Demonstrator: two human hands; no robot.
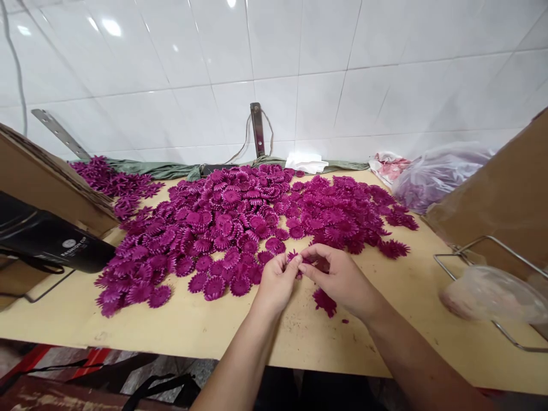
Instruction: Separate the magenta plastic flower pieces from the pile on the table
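Note:
My left hand [277,279] and my right hand [336,274] meet above the front middle of the table, fingertips pinched together. Between them is a small magenta artificial flower [292,256], mostly covered by my fingers. Just beyond lies a wide heap of magenta flower heads [231,228] with curled, fringed petals. To its right spreads a looser pile of flatter magenta petal pieces [338,211]. A single magenta petal piece [325,302] rests on the table under my right hand, with a tiny scrap [345,321] beside it.
A black cup [55,240] lies tilted by a cardboard box [55,177] on the left. More magenta petal pieces [103,177] sit behind it. On the right are a cardboard box [496,200], a filled plastic bag [440,177], a metal wire frame [483,242] and a clear bag [496,294]. White tiles form the back wall.

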